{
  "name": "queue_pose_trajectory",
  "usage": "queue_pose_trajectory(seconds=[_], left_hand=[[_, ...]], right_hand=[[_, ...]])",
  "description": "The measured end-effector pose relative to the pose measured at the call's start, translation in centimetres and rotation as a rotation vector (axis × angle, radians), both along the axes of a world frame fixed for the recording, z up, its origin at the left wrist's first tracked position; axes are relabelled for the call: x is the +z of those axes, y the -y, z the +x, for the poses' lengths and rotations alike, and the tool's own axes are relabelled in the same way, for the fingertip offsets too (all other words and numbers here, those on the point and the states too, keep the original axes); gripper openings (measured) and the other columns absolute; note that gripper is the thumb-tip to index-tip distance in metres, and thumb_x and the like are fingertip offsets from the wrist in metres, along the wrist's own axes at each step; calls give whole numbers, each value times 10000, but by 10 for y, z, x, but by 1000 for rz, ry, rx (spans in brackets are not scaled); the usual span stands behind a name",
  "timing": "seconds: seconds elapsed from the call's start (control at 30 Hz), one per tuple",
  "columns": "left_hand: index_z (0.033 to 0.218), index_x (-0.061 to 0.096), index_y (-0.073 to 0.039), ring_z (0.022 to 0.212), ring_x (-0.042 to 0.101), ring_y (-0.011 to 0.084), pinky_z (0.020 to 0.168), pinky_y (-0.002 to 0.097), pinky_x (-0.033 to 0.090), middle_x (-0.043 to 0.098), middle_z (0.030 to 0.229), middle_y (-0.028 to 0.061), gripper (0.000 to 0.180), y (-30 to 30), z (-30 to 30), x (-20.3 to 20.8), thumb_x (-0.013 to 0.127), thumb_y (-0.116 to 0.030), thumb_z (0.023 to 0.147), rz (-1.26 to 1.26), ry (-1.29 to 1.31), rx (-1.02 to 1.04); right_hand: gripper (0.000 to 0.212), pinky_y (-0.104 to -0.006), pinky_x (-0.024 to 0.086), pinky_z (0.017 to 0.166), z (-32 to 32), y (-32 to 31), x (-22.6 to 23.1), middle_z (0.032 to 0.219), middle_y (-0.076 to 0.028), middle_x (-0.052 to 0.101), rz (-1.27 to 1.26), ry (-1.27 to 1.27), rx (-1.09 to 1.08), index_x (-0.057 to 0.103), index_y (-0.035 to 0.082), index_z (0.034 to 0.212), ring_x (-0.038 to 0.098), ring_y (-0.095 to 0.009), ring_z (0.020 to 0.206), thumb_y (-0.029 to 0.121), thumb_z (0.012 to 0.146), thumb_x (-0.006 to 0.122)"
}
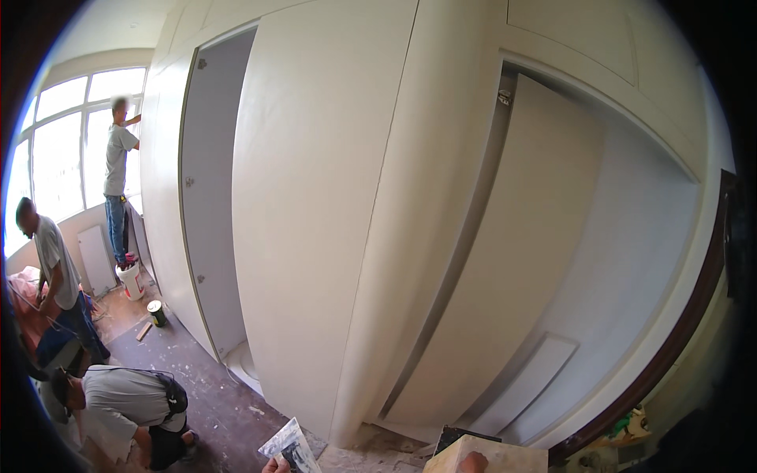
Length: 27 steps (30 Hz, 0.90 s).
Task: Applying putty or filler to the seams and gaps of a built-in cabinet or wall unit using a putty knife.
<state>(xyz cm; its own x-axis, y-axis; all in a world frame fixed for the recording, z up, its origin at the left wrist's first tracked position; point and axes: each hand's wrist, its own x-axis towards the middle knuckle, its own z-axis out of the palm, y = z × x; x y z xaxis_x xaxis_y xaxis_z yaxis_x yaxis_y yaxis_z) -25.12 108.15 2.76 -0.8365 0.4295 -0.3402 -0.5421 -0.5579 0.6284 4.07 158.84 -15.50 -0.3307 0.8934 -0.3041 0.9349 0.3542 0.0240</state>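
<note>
At the bottom edge, my left hand [276, 465] is closed around a wide putty knife [293, 443], its pale blade smeared with dark and white material and tilted upward. Further right, a small part of my right hand [475, 463] shows against a pale, box-like piece [512, 452]. The rest of that hand is cut off by the frame, so its grip is hidden. Just behind the pale piece sits a black-edged object [453, 436]. In front of me rises a cream cabinet wall [315, 173] with a rounded column [418, 236].
On the right, a loose panel [505, 236] leans inside a recess; a smaller board [528, 382] lies lower. A tall cabinet opening [217, 189] is at left. One person crouches [130, 398], another bends [59, 260], a third stands on a bucket [131, 282]. A can [157, 314] stands on the floor.
</note>
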Motion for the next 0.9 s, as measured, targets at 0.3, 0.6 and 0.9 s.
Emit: queue_pose_trajectory(seconds=[0.3, 0.6, 0.9], left_hand=[[1294, 575, -17, 888, 674, 197, 749, 339, 562, 671, 1058, 66, 288, -28, 6, -13, 567, -45, 1008, 14, -20, -66], [1357, 540, -2, 1066, 672, 230, 888, 347, 556, 662, 1218, 105, 356, -40, 20, 0, 537, -14, 1001, 52, 1, -177], [1407, 512, -9, 1012, 693, 244, 814, 366, 592, 670, 1191, 113, 403, 5, -11, -27, 522, -10, 1004, 82, 31, -89]], right_hand=[[404, -444, 567, 889, 0, 73, -5, 1213, -149, 712, -55, -31, -10, 734, 160, 1177, 701, -349, 1070, 315, 811, 664], [474, -486, 487, 1015, -13, 106, -24, 1270, -212, 662, -113, -659, 121, 674, 112, 1240, 623, -355, 1200, 472, 948, 574], [315, -454, 513, 1006, -195, 85, 201, 1347, -183, 627, 235, -880, 621, 659, 96, 1229, 604, -372, 1233, 258, 960, 639]])
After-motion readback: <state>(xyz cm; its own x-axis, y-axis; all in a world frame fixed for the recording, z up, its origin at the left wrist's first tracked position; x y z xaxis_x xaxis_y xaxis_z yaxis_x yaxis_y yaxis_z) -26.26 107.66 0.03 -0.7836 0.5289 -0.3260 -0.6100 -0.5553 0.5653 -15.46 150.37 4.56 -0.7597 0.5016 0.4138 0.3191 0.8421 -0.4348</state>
